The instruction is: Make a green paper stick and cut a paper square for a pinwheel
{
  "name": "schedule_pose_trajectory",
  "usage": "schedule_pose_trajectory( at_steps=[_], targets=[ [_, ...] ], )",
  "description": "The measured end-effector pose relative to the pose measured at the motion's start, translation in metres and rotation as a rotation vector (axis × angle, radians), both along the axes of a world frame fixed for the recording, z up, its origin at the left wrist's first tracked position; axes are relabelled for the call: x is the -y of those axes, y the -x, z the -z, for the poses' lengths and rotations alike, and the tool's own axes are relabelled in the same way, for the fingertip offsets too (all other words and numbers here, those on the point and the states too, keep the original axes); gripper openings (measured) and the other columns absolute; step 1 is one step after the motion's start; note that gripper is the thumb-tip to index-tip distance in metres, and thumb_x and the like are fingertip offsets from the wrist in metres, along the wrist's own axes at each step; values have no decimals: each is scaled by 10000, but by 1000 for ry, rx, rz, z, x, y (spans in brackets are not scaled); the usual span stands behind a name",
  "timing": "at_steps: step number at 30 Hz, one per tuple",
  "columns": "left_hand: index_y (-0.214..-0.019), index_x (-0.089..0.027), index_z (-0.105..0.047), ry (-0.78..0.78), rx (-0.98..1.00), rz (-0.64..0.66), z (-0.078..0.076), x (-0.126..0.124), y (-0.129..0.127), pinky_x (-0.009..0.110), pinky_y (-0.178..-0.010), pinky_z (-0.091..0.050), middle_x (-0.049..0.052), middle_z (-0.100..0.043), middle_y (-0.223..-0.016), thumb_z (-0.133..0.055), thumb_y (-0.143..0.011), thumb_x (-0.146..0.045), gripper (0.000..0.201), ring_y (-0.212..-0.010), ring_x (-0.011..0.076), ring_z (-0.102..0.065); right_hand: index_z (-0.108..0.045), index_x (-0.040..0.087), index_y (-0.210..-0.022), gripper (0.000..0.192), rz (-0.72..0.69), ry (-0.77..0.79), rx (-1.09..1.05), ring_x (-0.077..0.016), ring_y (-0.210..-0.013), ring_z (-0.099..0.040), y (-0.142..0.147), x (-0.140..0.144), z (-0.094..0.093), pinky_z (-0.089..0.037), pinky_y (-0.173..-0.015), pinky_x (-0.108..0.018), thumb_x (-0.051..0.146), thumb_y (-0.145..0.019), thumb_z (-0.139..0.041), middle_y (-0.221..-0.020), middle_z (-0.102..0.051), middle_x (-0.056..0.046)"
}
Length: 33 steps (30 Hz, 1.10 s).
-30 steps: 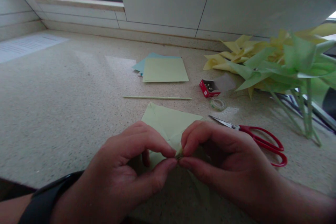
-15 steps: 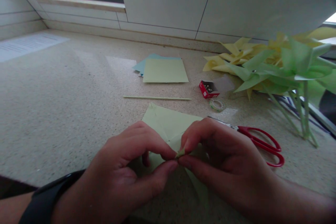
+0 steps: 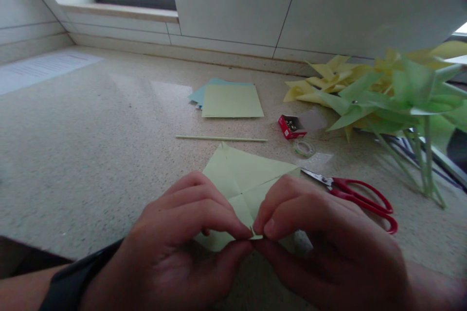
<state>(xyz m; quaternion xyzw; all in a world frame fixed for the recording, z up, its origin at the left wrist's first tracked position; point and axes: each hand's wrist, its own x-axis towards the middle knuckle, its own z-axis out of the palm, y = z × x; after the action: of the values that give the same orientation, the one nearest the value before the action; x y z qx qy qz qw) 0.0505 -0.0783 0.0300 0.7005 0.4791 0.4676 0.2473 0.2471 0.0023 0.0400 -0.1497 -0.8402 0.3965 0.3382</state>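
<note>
Speckled beige stone forms the table point(image 3: 80, 155), which runs back to a pale tiled wall with a window at the upper left. Both hands work at the near edge of the table. Left hand point(image 3: 178, 243), with a dark band at the wrist, has thumb and forefinger pressed together on the near corner of a pale green paper square point(image 3: 244, 180). Right hand point(image 3: 328, 248) meets it from the other side, its fingers likewise closed on the same corner, so that the fingertips of the two hands touch at the pinch. The paper square lies flat on the table just beyond the hands, creased along both diagonals, with its far corner pointing away; its near part is hidden under the fingers. Just beyond the far corner lies a thin pale stick point(image 3: 221, 139), crosswise and apart from the paper. Farther back rests a small stack of paper sheets point(image 3: 231, 101), pale green on top with blue showing beneath at the left edge. To the right of the stick stands a small red box point(image 3: 291, 127), open, with small metal pieces inside; a roll of clear tape point(image 3: 304, 148) lies just in front of it. Red-handled scissors point(image 3: 359, 197) lie on the table beside the right hand, blades pointing towards the paper square. A heap of yellow and green paper pinwheels point(image 3: 383, 97) occupies the right rear of the table, their green stems slanting towards the near side.
</note>
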Motion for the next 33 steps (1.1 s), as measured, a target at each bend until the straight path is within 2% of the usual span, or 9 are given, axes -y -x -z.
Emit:
schedule_pose_trajectory(
  at_steps=[8, 15, 17, 19, 21, 23, 26, 28, 33],
  targets=[
    [-814, -244, -660, 147, -4, -51, -1, 0, -1, 238, -534, -459, -36, -627, -717, -662, -831, -145, 101, -618, 123, -588, -609, 244, -912, 162, 77, 68, 58, -139, -680, -621, -2, 1, 9, -493, -581, -275, 131, -843, -704, -777, -664, 13],
    [-790, -237, -637, 162, -53, -68, -1, 1, -2, 255, -538, -442, -31, -617, -720, -647, -822, -135, 107, -618, 132, -565, -611, 238, -952, 152, 80, 35, 76, -147, -728, -641, -6, -1, 10, -507, -623, -283, 175, -857, -713, -815, -681, 7],
    [-799, -235, -630, 135, -65, -64, 0, 2, -2, 262, -565, -446, -30, -612, -726, -640, -824, -121, 117, -641, 135, -564, -612, 245, -955, 120, 129, -13, 69, -160, -768, -647, -9, -7, 7, -522, -669, -301, 185, -878, -683, -838, -676, -2],
    [-808, -232, -624, 116, -71, -58, 0, 2, -1, 273, -608, -459, -25, -617, -747, -629, -819, -92, 141, -685, 142, -574, -609, 246, -926, 82, 235, -73, 48, -159, -778, -640, -13, -17, 4, -520, -693, -305, 166, -914, -619, -840, -665, -5],
    [-817, -231, -620, 103, -82, -53, 0, 3, 0, 284, -655, -470, -19, -627, -774, -625, -818, -75, 156, -734, 152, -584, -596, 241, -892, 103, 342, -120, 39, -145, -718, -614, -17, -30, 1, -499, -657, -294, 151, -937, -571, -810, -649, 1],
    [-824, -229, -618, 100, -99, -55, 0, 4, 0, 290, -674, -470, -15, -631, -786, -623, -826, -79, 150, -757, 158, -581, -596, 229, -896, 73, 371, -156, 90, -140, -662, -576, -22, -45, -3, -467, -617, -290, 172, -936, -573, -771, -628, 7],
    [-829, -227, -613, 95, -118, -68, 1, 5, 0, 297, -684, -465, -14, -625, -789, -608, -847, -96, 132, -768, 163, -571, -625, 207, -888, 47, 312, -243, 341, -136, -604, -522, -30, -65, -11, -403, -568, -284, 193, -908, -585, -705, -594, 9],
    [-836, -230, -611, 81, -122, -79, 3, 7, 0, 304, -703, -466, -16, -623, -800, -607, -858, -103, 129, -787, 167, -569, -650, 200, -960, 84, 234, -276, 500, -131, -583, -524, -37, -74, -18, -394, -571, -278, 210, -905, -587, -698, -604, 15],
    [-903, -251, -619, 71, -186, -48, 7, 9, 7, 325, -797, -464, -17, -638, -885, -614, -902, -119, 133, -892, 182, -571, -687, 239, -1075, 177, -36, -218, 767, -165, -770, -637, -55, -84, -30, -463, -699, -280, 245, -940, -572, -914, -716, -16]
  ],
)
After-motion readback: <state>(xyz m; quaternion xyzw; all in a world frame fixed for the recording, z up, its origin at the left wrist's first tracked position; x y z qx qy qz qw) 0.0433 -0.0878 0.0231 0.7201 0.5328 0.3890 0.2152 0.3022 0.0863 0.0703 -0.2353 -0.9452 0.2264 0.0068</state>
